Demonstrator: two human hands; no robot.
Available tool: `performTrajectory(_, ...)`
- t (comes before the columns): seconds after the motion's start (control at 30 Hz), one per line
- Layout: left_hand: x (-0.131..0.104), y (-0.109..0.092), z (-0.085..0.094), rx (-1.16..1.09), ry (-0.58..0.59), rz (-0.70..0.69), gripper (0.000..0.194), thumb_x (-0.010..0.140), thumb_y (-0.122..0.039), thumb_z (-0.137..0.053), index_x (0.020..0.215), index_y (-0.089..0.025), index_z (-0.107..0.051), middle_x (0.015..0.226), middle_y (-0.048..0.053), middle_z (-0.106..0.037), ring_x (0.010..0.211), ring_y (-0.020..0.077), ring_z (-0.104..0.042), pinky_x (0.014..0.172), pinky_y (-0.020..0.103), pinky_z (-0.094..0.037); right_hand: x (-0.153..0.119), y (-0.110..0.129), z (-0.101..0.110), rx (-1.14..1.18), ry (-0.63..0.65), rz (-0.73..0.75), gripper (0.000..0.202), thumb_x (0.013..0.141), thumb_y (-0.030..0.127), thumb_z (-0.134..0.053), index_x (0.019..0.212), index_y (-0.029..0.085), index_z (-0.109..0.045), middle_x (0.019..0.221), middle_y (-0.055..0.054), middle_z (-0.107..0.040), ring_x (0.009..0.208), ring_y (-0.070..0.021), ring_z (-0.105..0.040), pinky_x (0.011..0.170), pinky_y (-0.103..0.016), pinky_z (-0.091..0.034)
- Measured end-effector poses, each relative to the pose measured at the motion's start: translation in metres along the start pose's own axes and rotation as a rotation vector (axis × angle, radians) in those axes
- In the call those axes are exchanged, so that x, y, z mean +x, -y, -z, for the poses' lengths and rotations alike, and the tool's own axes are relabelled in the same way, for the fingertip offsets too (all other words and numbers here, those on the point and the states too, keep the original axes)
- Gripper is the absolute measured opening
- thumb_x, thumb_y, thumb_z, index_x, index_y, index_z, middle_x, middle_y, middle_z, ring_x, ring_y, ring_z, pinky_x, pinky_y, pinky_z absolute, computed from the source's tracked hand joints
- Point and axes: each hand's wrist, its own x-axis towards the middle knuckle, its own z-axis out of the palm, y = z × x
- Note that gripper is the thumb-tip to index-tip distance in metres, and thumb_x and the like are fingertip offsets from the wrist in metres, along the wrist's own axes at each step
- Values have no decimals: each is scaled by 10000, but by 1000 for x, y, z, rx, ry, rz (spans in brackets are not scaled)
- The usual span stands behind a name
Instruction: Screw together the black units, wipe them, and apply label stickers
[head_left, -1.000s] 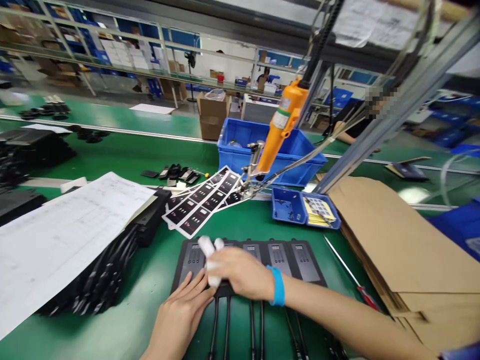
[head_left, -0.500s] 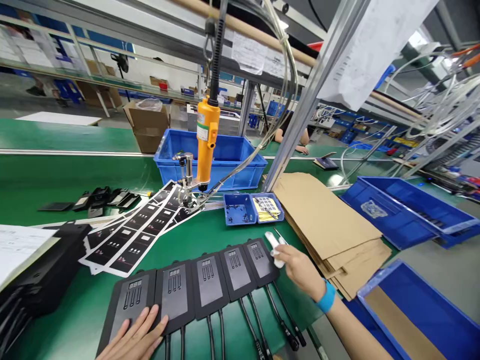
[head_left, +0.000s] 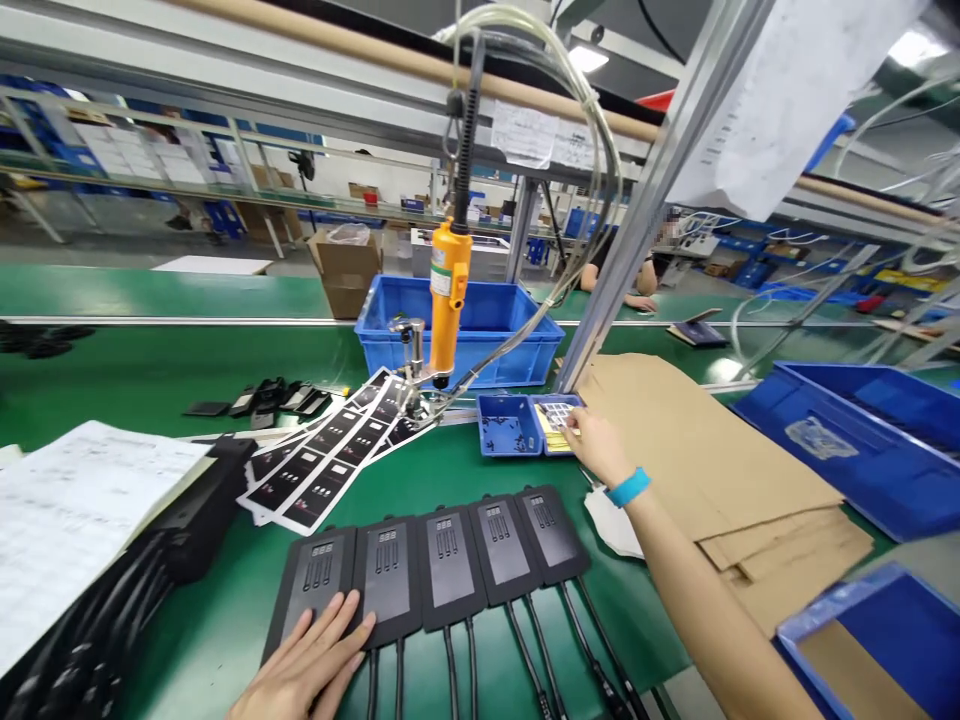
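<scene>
Several flat black controller boxes (head_left: 446, 555) lie side by side in a row, each with a small digit display and cables running toward me. My left hand (head_left: 311, 660) lies flat on the leftmost ones, fingers stretched out. Over the right compartment of a small blue tray (head_left: 510, 447), my right hand (head_left: 596, 447) reaches with fingers closed together at the yellow-backed label sheet (head_left: 556, 415). What is between those fingers is too small to make out. Small dark screws fill part of the left compartment. A white cloth (head_left: 615, 522) rests beneath my right forearm.
An orange electric screwdriver (head_left: 448, 300) hangs over printed black label strips (head_left: 322, 475). Blue bins (head_left: 465, 345) stand behind and at right. Cardboard sheets (head_left: 697, 450) lie at right. Papers (head_left: 97, 510) and a cabled black unit are at left. A co-worker's arm (head_left: 641, 300) rests opposite.
My right hand has let go of the white cloth and moved up to the small blue tray. My left hand stays on the boxes. The view has swung left.
</scene>
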Motion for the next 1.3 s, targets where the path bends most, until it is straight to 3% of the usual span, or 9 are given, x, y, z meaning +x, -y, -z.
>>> performTrajectory(0.23,4,-9,8,-53,-22,68,362,975,-339,-472,1322,-346,-576,1317,-41,-602,1129,255,-628,833,372,-630,27,1,-22,-56,90,-50,186,819,177,-652,994,141,-599,847,-130,-704,832,-276,-679,673,-299,-419)
performTrajectory(0.43,8,-13,14,-2,-18,18,324,983,-236,-452,1249,-268,-635,1277,11,-635,1114,225,-642,874,363,-608,13,0,-9,58,17,-77,228,878,229,-527,1053,112,-613,812,-107,-701,803,-271,-685,702,-339,-465)
performTrajectory(0.53,11,-15,16,2,-55,27,326,993,-210,-411,1173,-265,-677,1219,16,-670,1062,216,-671,827,367,-622,-10,29,-1,579,-14,-101,270,869,392,-542,995,159,-598,652,-28,-640,620,-220,-657,616,-329,-512)
performTrajectory(0.63,13,-17,17,-14,-74,65,334,993,-201,-400,1121,-274,-700,1182,14,-689,1029,214,-688,805,373,-629,-34,80,-3,1178,158,-95,341,794,503,-649,888,192,-545,652,-3,-620,602,-195,-663,582,-313,-556)
performTrajectory(0.73,13,-18,17,-29,-47,90,323,982,-195,-422,1146,-274,-690,1208,17,-677,1060,215,-676,840,383,-619,-46,131,-17,1340,349,6,339,812,505,-667,846,198,-530,741,-8,-615,694,-192,-686,615,-307,-576)
performTrajectory(0.93,5,-14,10,-15,-66,60,304,966,-240,-473,1196,-278,-669,1274,9,-642,1090,229,-664,842,377,-624,-30,155,-25,818,-8,443,269,960,420,-500,963,217,-676,921,-54,-613,808,-173,-625,747,-307,-505)
performTrajectory(1.03,0,-9,4,3,-79,25,342,969,-290,-475,1277,-268,-621,1318,8,-611,1104,241,-655,819,361,-634,-7,121,-6,379,-173,305,373,991,452,-410,956,180,-662,889,-88,-662,812,-205,-642,734,-315,-468)
performTrajectory(1.17,-3,-4,-1,-9,-93,-1,405,964,-331,-483,1358,-267,-552,1355,2,-582,1112,251,-648,803,338,-639,22,55,19,-227,40,-88,457,995,479,-346,909,158,-661,826,-138,-708,776,-262,-678,598,-309,-418)
performTrajectory(1.3,-3,-6,0,-37,-123,9,373,945,-273,-514,1308,-272,-598,1321,1,-612,1107,224,-655,851,313,-615,34,24,23,-332,189,-151,287,917,367,-538,872,123,-681,818,-184,-718,772,-317,-693,555,-317,-411)
